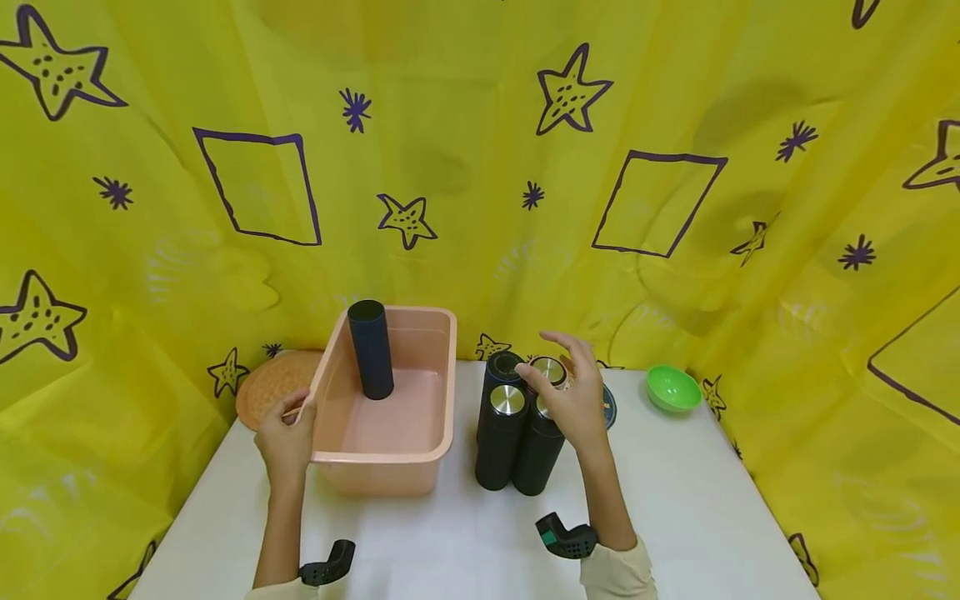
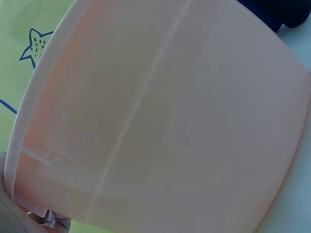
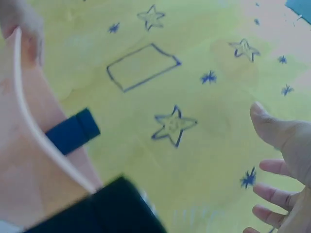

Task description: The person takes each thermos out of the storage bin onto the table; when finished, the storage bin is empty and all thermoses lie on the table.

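My left hand [image 1: 287,440] grips the left rim of a pink plastic basin [image 1: 384,458]. The left wrist view shows the basin's outer wall [image 2: 160,121], with fingers [image 2: 29,221] curled at its rim. Inside the basin a dark blue flask [image 1: 372,350] stands upright, leaning slightly against the left wall. To the basin's right, several black flasks [image 1: 497,442] stand bunched together, some with shiny metal lids. Over their right side is my right hand [image 1: 576,404], thumb and fingers spread apart and holding nothing. It partly hides the rear flasks. Its fingers [image 3: 272,194] are loosely bent in the right wrist view.
A round orange-brown board [image 1: 277,379] lies behind the basin's left side. A green bowl [image 1: 673,388] rests at the back right of the white table [image 1: 675,500]. Behind the right hand a round blue-edged object [image 1: 610,407] partly shows. A yellow patterned curtain [image 1: 465,150] hangs around the table.
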`<state>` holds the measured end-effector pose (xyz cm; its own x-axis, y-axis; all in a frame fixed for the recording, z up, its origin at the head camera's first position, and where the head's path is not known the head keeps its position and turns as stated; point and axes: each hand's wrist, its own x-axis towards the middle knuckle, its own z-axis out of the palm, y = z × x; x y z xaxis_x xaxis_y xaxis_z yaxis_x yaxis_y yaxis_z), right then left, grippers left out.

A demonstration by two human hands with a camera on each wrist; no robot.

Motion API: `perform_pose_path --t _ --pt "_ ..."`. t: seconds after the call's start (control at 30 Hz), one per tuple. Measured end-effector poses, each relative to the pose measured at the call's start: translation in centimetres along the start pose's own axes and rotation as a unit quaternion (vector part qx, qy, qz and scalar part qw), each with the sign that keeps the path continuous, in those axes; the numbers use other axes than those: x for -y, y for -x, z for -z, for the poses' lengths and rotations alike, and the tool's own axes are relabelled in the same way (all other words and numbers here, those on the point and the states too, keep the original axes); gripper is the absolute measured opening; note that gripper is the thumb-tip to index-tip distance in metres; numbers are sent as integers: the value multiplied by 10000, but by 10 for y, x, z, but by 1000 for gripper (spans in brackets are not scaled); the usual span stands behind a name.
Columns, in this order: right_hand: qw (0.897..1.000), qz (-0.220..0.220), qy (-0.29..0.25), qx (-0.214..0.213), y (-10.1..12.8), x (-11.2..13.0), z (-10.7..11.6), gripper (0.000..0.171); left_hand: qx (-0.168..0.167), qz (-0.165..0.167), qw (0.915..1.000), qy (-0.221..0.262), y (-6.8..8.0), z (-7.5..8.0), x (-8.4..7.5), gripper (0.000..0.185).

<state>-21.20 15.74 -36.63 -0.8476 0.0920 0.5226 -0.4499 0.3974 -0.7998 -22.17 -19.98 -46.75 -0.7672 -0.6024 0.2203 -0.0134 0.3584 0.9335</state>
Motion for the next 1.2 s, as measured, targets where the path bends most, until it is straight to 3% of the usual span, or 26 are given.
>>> perform_pose_path --t 0.13,0.3,0.57,0.97,1.2 --pt "9997 -1 -63 225 -8 15 -13 49 -21 -119 9999 -17 -1 1 -1 25" --pt "9967 -66 -56 806 -19 32 -34 53 -95 -288 9995 -29 -3 2 -4 25" --pt "9894 -326 -601 1280 -37 45 -78 59 -201 -373 9990 -125 -7 3 -2 23" --pt "9716 -1198 -895 1836 -44 38 -152 68 -186 -396 9988 -201 -3 2 4 23" --pt "9680 -1261 -1075 1884 -49 24 -177 71 -153 -430 9989 -127 -1 0 4 22"
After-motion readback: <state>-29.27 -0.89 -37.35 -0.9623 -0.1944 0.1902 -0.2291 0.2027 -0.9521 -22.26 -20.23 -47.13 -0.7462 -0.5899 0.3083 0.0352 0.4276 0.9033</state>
